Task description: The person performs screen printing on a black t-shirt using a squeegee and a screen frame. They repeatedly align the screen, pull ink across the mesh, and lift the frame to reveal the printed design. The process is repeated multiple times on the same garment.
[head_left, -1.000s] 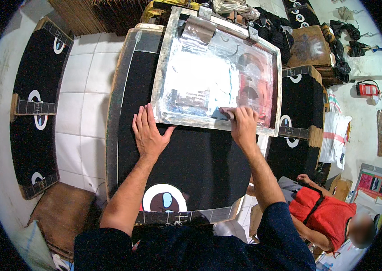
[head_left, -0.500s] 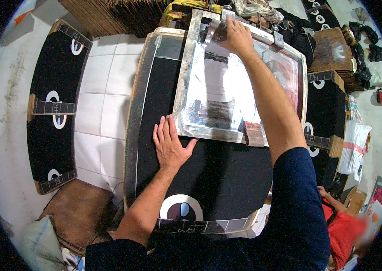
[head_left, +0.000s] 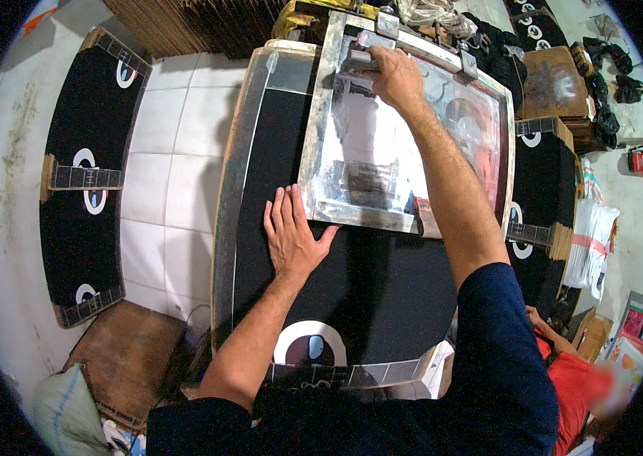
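A screen-printing frame (head_left: 363, 216) with shiny mesh lies on black fabric (head_left: 382, 296) stretched over a long board. My left hand (head_left: 296, 232) rests flat at the frame's near left corner, fingers spread, with fingertips and thumb against its edge. At the frame's far end, my right hand (head_left: 399, 78) is closed around a squeegee (head_left: 373, 41), which is partly hidden by the fingers. Grey ink smears streak the mesh below it. A reddish-brown piece (head_left: 429, 218) sits on the near right rim. On the fabric close to me is a printed white-ringed eye (head_left: 310, 346).
More boards with black printed fabric (head_left: 82, 102) stand at the left and right (head_left: 546, 167). Metal clamps (head_left: 388, 23) hold the frame's far side. Stacked cardboard (head_left: 185, 26) is at the back. A brown board (head_left: 128, 349) lies lower left. Someone in red (head_left: 568, 387) is at lower right.
My right hand has shifted slightly toward me, and its fingers are now curled around the squeegee. My left hand keeps its place at the frame's corner. The view has moved a little.
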A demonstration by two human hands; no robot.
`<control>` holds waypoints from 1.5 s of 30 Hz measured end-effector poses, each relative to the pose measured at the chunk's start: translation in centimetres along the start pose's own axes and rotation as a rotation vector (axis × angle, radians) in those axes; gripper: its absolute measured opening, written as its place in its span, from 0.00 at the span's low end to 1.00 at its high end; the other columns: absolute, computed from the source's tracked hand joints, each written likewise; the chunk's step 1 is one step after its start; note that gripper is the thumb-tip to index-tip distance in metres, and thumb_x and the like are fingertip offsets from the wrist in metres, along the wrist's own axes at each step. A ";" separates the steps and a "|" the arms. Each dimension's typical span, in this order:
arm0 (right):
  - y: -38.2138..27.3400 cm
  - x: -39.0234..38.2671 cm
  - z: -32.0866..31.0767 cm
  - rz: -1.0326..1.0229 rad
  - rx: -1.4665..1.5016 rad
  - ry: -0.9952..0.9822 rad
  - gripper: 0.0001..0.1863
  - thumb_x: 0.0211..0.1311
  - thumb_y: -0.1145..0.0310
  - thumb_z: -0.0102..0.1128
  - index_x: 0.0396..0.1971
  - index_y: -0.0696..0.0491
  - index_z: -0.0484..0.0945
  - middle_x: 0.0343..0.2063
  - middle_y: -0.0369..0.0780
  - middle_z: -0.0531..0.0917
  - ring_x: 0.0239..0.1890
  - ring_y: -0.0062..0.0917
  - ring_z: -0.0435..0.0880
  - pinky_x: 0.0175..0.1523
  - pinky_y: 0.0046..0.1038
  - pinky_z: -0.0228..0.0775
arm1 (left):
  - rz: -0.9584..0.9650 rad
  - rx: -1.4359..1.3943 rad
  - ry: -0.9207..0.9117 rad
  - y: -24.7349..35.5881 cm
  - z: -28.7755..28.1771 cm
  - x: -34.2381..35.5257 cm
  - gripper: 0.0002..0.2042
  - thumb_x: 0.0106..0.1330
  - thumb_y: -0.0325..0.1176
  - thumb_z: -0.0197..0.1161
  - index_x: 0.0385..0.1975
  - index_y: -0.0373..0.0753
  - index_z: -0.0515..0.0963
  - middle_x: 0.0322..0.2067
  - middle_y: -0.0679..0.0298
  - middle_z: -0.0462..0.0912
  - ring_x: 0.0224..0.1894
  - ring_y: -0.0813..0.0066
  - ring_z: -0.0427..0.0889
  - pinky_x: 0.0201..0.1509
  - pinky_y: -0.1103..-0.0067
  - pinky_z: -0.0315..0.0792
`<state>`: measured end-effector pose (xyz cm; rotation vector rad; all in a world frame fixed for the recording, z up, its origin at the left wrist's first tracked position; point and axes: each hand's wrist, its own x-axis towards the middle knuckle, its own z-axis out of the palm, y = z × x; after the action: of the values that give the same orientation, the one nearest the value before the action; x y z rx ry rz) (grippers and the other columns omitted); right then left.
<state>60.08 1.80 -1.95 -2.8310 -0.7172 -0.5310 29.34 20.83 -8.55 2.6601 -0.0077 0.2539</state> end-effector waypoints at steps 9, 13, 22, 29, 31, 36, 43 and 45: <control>-4.4 -10.1 -5.4 -0.087 0.034 -0.220 0.15 0.53 0.77 0.67 0.41 0.49 0.79 0.36 0.35 0.82 0.41 0.33 0.79 0.47 0.37 0.67 | 0.012 -0.017 0.017 0.1 -0.2 0.2 0.55 0.57 0.56 0.75 0.75 0.28 0.53 0.72 0.44 0.61 0.76 0.51 0.59 0.79 0.52 0.50; -4.5 -10.8 -5.8 -0.125 0.059 -0.115 0.16 0.54 0.78 0.67 0.42 0.47 0.80 0.36 0.33 0.82 0.43 0.31 0.80 0.52 0.37 0.66 | 0.007 0.013 -0.009 0.1 -0.1 0.2 0.55 0.56 0.56 0.76 0.75 0.28 0.52 0.72 0.45 0.61 0.76 0.51 0.58 0.79 0.53 0.50; -4.3 -9.3 -3.6 -0.030 0.043 -0.069 0.18 0.53 0.79 0.66 0.43 0.45 0.81 0.36 0.33 0.83 0.46 0.30 0.82 0.57 0.42 0.66 | 0.020 0.002 0.020 0.1 0.0 0.3 0.55 0.56 0.56 0.76 0.74 0.27 0.53 0.71 0.43 0.61 0.76 0.51 0.58 0.78 0.52 0.50; 0.5 -3.5 -1.9 -0.007 0.001 0.051 0.18 0.54 0.73 0.68 0.46 0.43 0.81 0.41 0.34 0.88 0.46 0.31 0.85 0.54 0.41 0.66 | 0.023 0.024 0.000 0.0 0.0 0.2 0.55 0.57 0.56 0.75 0.74 0.27 0.52 0.71 0.43 0.62 0.77 0.52 0.58 0.78 0.52 0.50; 1.5 -2.6 -1.8 -0.027 -0.017 -0.011 0.20 0.54 0.71 0.71 0.50 0.43 0.83 0.40 0.36 0.89 0.47 0.33 0.86 0.54 0.40 0.67 | 0.025 0.039 0.005 0.0 0.1 0.2 0.55 0.57 0.57 0.75 0.75 0.27 0.51 0.71 0.44 0.61 0.77 0.52 0.57 0.79 0.52 0.49; 2.3 -2.9 -2.4 0.025 -0.068 -0.141 0.27 0.55 0.60 0.77 0.55 0.49 0.83 0.39 0.43 0.90 0.44 0.39 0.88 0.53 0.41 0.71 | 0.010 0.033 -0.007 -0.1 0.4 0.1 0.56 0.57 0.57 0.74 0.76 0.29 0.50 0.73 0.45 0.59 0.78 0.53 0.55 0.79 0.52 0.48; 1.5 -4.5 -4.0 0.117 -0.108 -0.151 0.24 0.53 0.57 0.77 0.50 0.48 0.86 0.35 0.45 0.90 0.39 0.42 0.89 0.48 0.44 0.77 | 0.013 0.022 0.001 -0.2 0.5 0.1 0.56 0.58 0.59 0.74 0.76 0.31 0.49 0.72 0.46 0.60 0.77 0.52 0.58 0.79 0.51 0.49; 1.3 -5.2 -4.4 0.217 -0.081 -0.211 0.21 0.52 0.60 0.75 0.47 0.47 0.86 0.35 0.44 0.89 0.41 0.42 0.88 0.49 0.44 0.75 | 0.022 0.029 0.023 -0.2 0.5 0.1 0.56 0.57 0.58 0.74 0.76 0.31 0.50 0.72 0.46 0.61 0.77 0.53 0.58 0.79 0.52 0.49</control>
<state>55.15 -2.65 0.02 -3.0212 -0.4189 -0.2338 29.54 20.74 -9.07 2.6873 -0.0263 0.2940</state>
